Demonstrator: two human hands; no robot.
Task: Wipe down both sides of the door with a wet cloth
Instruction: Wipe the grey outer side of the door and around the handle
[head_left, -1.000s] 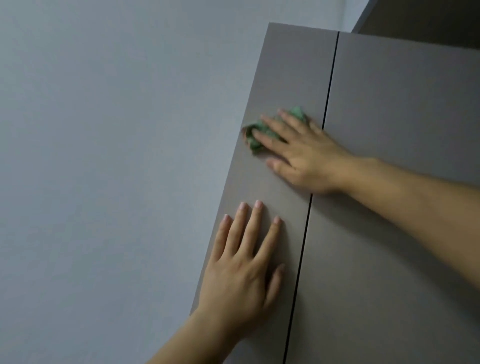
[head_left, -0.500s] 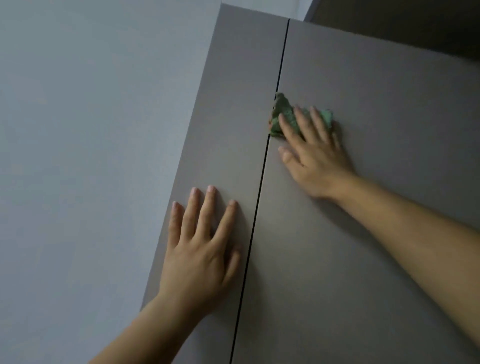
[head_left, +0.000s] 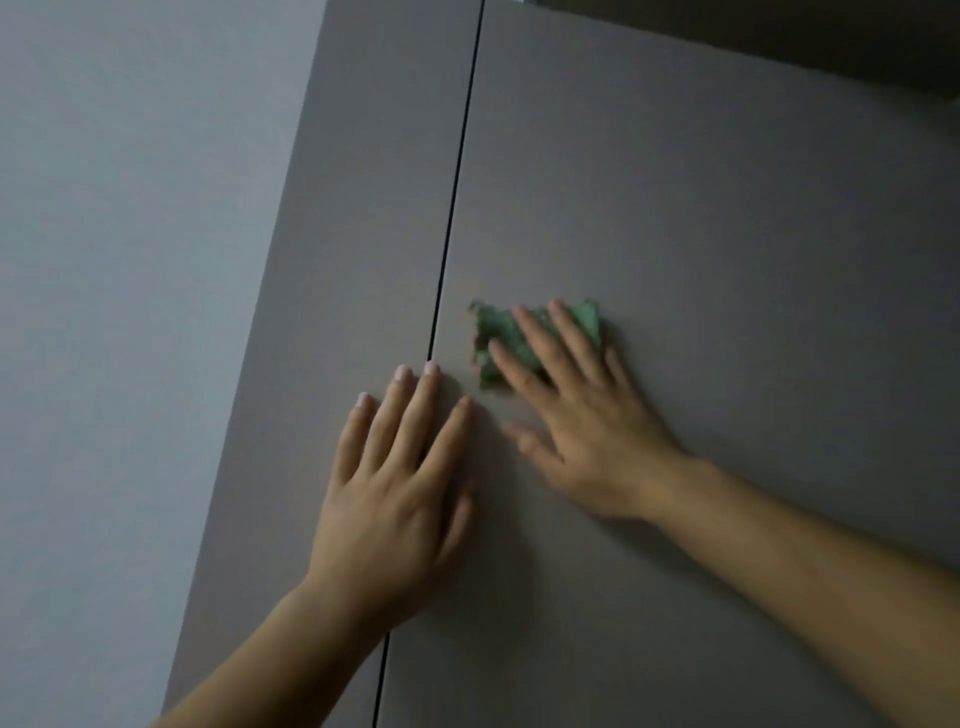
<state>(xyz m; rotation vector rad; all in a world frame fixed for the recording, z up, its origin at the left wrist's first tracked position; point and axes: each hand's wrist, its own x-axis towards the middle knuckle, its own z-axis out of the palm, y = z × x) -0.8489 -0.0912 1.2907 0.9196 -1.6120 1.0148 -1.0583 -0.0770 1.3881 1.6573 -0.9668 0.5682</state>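
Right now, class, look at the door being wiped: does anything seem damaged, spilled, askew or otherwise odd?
Nothing stands out. The right hand presses the crumpled green cloth against the door, the left hand rests flat over the dark seam, and no drips, scratches or stains show.

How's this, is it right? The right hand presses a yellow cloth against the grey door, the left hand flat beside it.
Not quite: the head view shows the cloth is green, not yellow. The right hand does press it against the grey door, the left hand flat beside it.
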